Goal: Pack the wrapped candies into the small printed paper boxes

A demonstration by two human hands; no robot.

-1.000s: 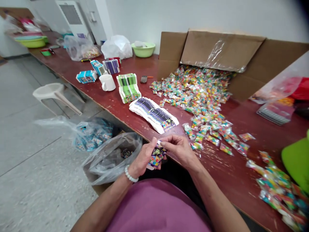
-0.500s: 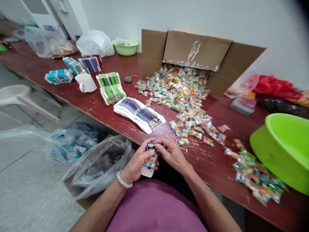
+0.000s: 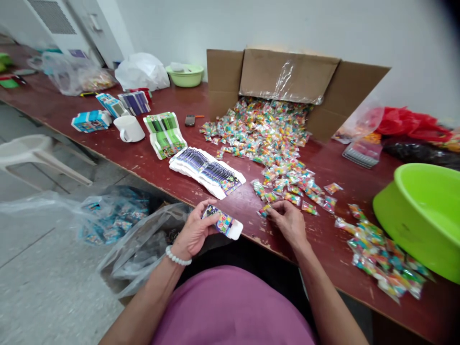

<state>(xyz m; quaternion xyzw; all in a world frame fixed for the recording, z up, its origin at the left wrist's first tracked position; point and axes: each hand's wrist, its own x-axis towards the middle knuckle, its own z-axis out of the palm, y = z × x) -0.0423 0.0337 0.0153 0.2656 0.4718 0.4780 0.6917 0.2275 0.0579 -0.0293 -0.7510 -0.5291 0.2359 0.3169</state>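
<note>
My left hand (image 3: pixel 194 231) is closed round a small printed purple box (image 3: pixel 223 224) with a white flap, held at the near edge of the red-brown table (image 3: pixel 108 139). My right hand (image 3: pixel 287 221) rests on the table with its fingertips pinched on a small colourful candy packet (image 3: pixel 265 210). A heap of such packets (image 3: pixel 266 129) spills out of an open cardboard box (image 3: pixel 287 81) lying on its side at the back. A row of flat purple boxes (image 3: pixel 208 171) lies just beyond my left hand.
A green basin (image 3: pixel 420 215) stands at the right, more packets (image 3: pixel 381 258) before it. A white mug (image 3: pixel 128 128), green box stack (image 3: pixel 165 134), blue boxes (image 3: pixel 89 120) and phone (image 3: pixel 189 120) sit left. Clear plastic bags (image 3: pixel 143 244) hang below the table edge. A white stool (image 3: pixel 32 153) stands on the floor.
My right hand has let go of the purple box and moved right to the packets on the table. My left hand has tipped the box sideways. The view has swung right.
</note>
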